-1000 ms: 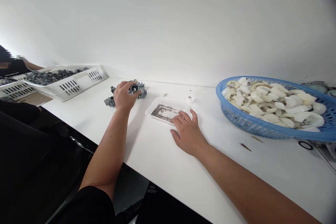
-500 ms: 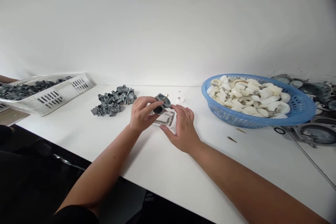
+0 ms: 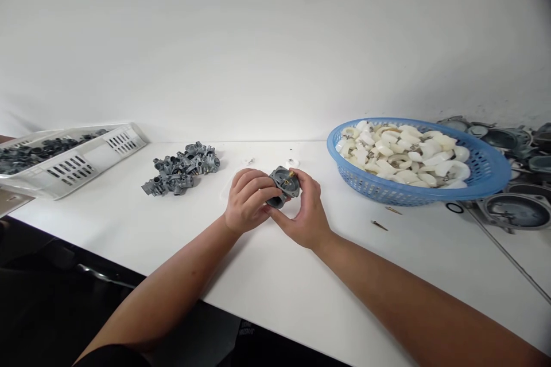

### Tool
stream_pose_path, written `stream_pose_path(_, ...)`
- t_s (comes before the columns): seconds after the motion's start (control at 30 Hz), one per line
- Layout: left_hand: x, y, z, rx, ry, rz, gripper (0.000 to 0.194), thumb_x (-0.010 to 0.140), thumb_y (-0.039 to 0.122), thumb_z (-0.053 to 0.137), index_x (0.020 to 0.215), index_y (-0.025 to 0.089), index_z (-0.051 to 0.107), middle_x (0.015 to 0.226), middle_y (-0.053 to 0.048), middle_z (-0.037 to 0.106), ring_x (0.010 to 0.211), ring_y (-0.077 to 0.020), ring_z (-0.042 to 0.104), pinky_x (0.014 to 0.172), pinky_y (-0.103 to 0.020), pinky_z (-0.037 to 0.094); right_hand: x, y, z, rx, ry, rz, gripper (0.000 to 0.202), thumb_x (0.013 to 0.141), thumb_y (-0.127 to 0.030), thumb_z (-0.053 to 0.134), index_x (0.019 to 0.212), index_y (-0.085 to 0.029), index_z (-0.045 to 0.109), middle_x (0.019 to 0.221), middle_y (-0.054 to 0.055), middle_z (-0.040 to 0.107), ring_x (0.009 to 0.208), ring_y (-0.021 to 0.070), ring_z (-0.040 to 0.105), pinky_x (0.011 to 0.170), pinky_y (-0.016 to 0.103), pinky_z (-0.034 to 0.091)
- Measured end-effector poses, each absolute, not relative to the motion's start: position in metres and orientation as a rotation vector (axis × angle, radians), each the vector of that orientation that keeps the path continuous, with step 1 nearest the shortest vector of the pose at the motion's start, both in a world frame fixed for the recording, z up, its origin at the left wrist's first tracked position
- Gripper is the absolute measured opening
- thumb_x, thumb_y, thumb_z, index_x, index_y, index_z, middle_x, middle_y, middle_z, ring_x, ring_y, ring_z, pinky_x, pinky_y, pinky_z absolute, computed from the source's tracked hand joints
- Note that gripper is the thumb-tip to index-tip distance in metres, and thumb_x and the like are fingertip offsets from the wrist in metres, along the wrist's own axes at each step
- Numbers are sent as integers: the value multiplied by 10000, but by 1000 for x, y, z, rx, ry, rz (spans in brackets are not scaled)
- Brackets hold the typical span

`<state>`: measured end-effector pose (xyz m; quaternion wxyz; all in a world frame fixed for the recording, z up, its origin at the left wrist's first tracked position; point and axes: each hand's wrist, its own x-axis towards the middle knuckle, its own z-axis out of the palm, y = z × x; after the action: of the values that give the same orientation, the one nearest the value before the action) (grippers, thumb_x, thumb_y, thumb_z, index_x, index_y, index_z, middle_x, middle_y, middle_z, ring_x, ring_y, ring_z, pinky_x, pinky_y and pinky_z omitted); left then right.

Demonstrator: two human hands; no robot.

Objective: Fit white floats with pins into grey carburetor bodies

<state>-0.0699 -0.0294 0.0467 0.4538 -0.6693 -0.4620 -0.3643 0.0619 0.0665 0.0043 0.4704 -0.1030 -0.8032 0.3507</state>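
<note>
A grey metal carburetor body (image 3: 284, 182), its round open side facing up, is held above the white table between both hands. My left hand (image 3: 252, 199) is closed around its left side, fingers laid over it. My right hand (image 3: 307, 209) grips the right side, thumb low and index finger up at the rim. Close to that index fingertip is a small brass piece (image 3: 291, 173); whether the finger presses it I cannot tell. Just behind the hands sits a small white float (image 3: 292, 164). A clear case (image 3: 225, 188) is mostly hidden by my left hand.
Several more carburetor bodies (image 3: 183, 167) are heaped at left, near a white crate (image 3: 81, 167) full of them. A blue basket (image 3: 365, 190) of white floats stands right. Before it lie two thin brass-coloured pins (image 3: 379, 225) and a black ring (image 3: 454, 207). Metal bowls (image 3: 519, 211) crowd the far right.
The carburetor body has moved slightly right and down, and its open side has turned up. My right hand has closed onto it. The clear case between the hands is now mostly covered.
</note>
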Motion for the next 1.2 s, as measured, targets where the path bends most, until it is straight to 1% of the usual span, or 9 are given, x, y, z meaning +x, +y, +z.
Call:
stream_pose_path(0.13, -73, -28, 42, -1630, -1167, -947, 164, 927, 345, 660, 993, 235, 558, 847, -37, 684, 841, -219, 645, 786, -385, 520, 62, 65, 4, -226, -1917, 844, 734, 758, -401, 796, 1355, -255, 395, 1252, 118, 603, 1156, 312, 603, 1004, 544, 513)
stream_pose_path(0.27, -80, -30, 38, -1601, -1321, -1013, 417, 910, 487, 651, 1204, 225, 517, 1079, -117, 680, 1041, -277, 630, 907, -451, 509, 61, 68, 2, -203, -1873, 836, 808, 784, -429, 786, 1423, -239, 330, 1351, 152, 554, 1229, 323, 576, 1023, 536, 518)
stream_pose_path(0.43, -91, -32, 38, -1627, -1429, -1021, 455, 846, 325, 742, 1252, 256, 549, 1113, -92, 693, 1065, -274, 654, 944, -429, 508, 65, 74, 1, -250, -1937, 770, 838, 828, -463, 724, 1471, -224, 243, 1419, 184, 516, 1299, 328, 555, 1083, 531, 492)
stream_pose_path(0.57, -94, -32, 34, -1720, -1567, -1003, 466, 811, 253, 739, 1251, 252, 587, 1145, -89, 711, 1077, -276, 670, 939, -418, 520, 71, 72, 4, -318, -1980, 729, 807, 821, -429, 720, 1455, -220, 267, 1424, 189, 510, 1313, 327, 546, 1088, 528, 493)
stream_pose_path(0.67, -92, -32, 32, -1759, -1566, -1079, 428, 816, 252, 743, 1224, 242, 613, 1111, -80, 736, 1033, -257, 693, 915, -398, 533, 80, 66, 11, -342, -1969, 830, 794, 798, -396, 738, 1434, -226, 293, 1387, 174, 530, 1266, 316, 573, 1056, 518, 516)
stream_pose_path(0.77, -92, -32, 32, -1732, -1587, -1119, 376, 841, 324, 764, 1182, 229, 637, 1078, -78, 760, 1006, -248, 703, 911, -396, 534, 97, 66, 17, -382, -1957, 930, 804, 759, -378, 781, 1410, -244, 327, 1368, 152, 544, 1219, 297, 595, 1034, 497, 529)
stream_pose_path(0.9, -100, -33, 32, -1710, -1742, -1081, 184, 927, 353, 672, 1058, 224, 687, 1022, -61, 774, 977, -232, 705, 895, -385, 531, 128, 79, 16, -441, -2035, 933, 773, 715, -347, 821, 1355, -260, 397, 1328, 123, 571, 1199, 288, 601, 1027, 494, 526)
stream_pose_path(1.07, -118, -34, 27, -1618, -2200, -970, 265, 916, 450, 635, 1080, 252, 698, 1085, -68, 761, 1042, -281, 689, 824, -409, 544, 147, 95, 8, -575, -2187, 1002, 736, 728, -346, 810, 1329, -257, 394, 1285, 141, 621, 1136, 303, 656, 955, 528, 554)
stream_pose_path(1.2, -125, -35, 23, -1677, -2257, -874, 239, 858, 481, 686, 799, 249, 697, 1144, -78, 750, 1225, -359, 590, 1005, -546, 478, 141, 100, 5, -599, -2287, 1104, 720, 735, -336, 797, 1331, -247, 405, 1244, 130, 666, 1097, 290, 688, 944, 512, 565)
